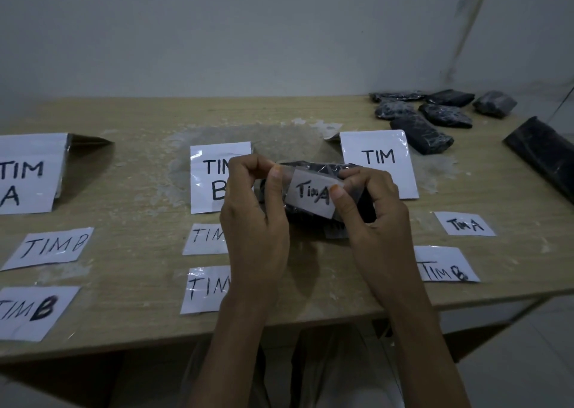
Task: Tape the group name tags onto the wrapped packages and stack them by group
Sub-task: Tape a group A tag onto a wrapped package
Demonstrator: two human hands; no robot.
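The taping step is in hand. At the centre of the frame the left hand (254,208) and right hand (372,215) hold a black wrapped package (313,168) just above the bench (139,121). Each grip is closed round one end of it, and the thumbs press a "Tim A" tag (312,193) under clear tape onto its face. To my eye the tape's ends want smoothing down next. Then the package should go over to the big "TIM A" sign (31,174) at the left edge, where no package lies in front of it yet. Counting up, there are three big signs; the other two are "TIM B" (211,184) at centre and one at centre right (380,159) whose letter the hands hide. Six small tags (49,247) lie along the lower bench, plus the one being taped. Six loose packages (428,118) wait at upper right, and one long dark roll (543,156) lies at the right edge.
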